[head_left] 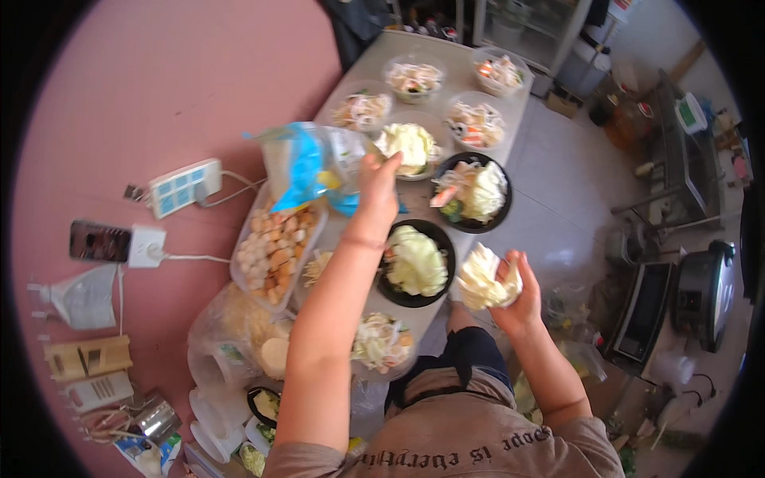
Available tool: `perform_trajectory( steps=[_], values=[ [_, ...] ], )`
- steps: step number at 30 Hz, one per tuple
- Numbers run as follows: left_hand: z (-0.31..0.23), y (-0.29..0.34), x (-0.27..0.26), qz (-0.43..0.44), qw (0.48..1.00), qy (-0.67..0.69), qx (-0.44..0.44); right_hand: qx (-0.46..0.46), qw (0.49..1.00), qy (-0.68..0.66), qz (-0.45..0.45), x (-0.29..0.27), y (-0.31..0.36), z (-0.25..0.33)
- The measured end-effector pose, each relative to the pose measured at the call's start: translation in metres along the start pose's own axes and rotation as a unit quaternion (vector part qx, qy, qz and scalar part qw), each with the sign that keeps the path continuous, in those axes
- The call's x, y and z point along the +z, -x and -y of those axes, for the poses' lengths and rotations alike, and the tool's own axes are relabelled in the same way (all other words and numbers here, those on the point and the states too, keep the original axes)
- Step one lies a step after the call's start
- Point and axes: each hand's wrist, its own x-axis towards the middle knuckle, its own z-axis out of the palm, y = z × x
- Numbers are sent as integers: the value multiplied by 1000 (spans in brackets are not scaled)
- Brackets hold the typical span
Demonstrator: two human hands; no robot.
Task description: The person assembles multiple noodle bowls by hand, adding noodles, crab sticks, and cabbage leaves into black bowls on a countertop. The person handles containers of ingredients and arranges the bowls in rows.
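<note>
Two hands busy over the worktop (434,48): right hand (516,288) at four o'clock, closed around a clump of cabbage leaves (486,280), just beside the near black bowl (416,263) of cabbage. Left hand (378,185) up at twelve o'clock, fingers pinching cabbage at a clear bowl (410,147), next to a blue-printed bag (307,163).

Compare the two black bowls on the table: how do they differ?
The near black bowl holds only pale cabbage; the far black bowl holds cabbage plus orange and green pieces. The near one sits just right of the left hand's forearm; the far one lies beyond it, near the clear bowls. Both are round, black and upright.
</note>
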Motion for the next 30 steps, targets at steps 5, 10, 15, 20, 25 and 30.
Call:
perform_trajectory(
  steps=[5, 10, 15, 20, 25, 30],
  values=[
    [-28, 153, 57, 155, 984, -15, -83, -10, 986, 90, 141, 1, -24, 47],
    [-12, 203, 67, 199, 975, -32, -98, -52, 968, 191, 153, 7, -3, 49],
    [-8, 224, 60, 186, 967, 99, -145, -68, 953, 273, 111, -19, 59, 59],
    [22, 274, 79, 257, 946, 108, -168, -224, 925, 306, 21, -48, 126, 50],
    [51, 328, 111, 426, 899, -27, -92, -406, 833, 357, -117, -91, 200, 48],
    [72, 383, 165, 508, 856, -70, -63, -468, 792, 356, -162, -141, 266, 61]
  ],
)
